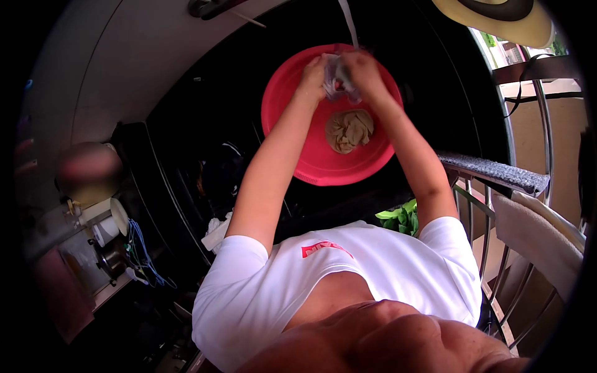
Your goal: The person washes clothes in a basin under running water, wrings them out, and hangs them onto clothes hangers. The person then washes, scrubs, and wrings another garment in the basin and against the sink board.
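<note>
Holding a pale bundle [336, 86] inside the far half of a red basin [320, 176]

Nearest is the person's white shirt [398, 261], with green leaves [404, 221] just past its front edge. Both forearms reach forward over the basin's near rim, which seems to suit a basin set directly ahead, within both arms' reach. What carries the basin is too dark to make out.

Within it, nearer the body than the hands, lies a crumpled tan cloth [349, 130]. It touches neither hand, perhaps set there to leave both of them for the bundle.

Farther on, the left hand [314, 78] has a narrow grip, holding the bundle's left side. The right hand [364, 71] is at its upper right; that grip is blurred, so I cannot tell how far the fingers close. The bundle, thin and cloth-like with a purplish tint, lies between the two grips, its lower folds hanging below them towards the tan cloth. Held from both sides, it probably spreads more easily.

Farthest, a pale strand [350, 23], likely running water, comes down to the right hand. The basin's position beneath looks fit to catch drips.
</note>
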Available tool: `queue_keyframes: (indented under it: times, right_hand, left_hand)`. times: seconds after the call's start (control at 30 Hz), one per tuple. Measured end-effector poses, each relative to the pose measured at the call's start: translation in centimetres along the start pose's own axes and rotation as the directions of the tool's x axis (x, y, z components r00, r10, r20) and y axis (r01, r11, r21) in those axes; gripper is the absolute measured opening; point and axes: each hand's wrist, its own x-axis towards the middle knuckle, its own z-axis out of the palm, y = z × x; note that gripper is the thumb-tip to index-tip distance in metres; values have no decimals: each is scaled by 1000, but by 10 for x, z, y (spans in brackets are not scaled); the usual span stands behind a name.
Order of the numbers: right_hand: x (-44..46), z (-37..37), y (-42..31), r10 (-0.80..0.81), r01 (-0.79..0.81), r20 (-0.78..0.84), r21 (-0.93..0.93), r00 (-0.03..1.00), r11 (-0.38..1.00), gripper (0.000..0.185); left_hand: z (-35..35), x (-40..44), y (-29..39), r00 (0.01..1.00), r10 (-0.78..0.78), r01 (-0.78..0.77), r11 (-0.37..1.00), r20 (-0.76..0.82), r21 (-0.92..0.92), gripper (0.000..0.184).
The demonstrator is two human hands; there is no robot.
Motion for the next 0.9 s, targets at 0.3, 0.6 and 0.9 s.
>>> queue_keyframes:
  times: [0.3,0.6,0.9]
  right_hand:
    - [-27,29,-7,-339,296,48,-609,940,736,41]
    - [-34,53,9,-269,236,31,-583,963,777,45]
    - [-15,14,37,-14,31,48,-368,999,929,54]
  left_hand:
    - [2,-47,-26,968,-228,223,973,-103,-62,27]
    - [-54,-38,-49,943,-300,307,951,142,-25,40]
    - [-26,-50,-35,969,-221,224,975,108,-12,37]
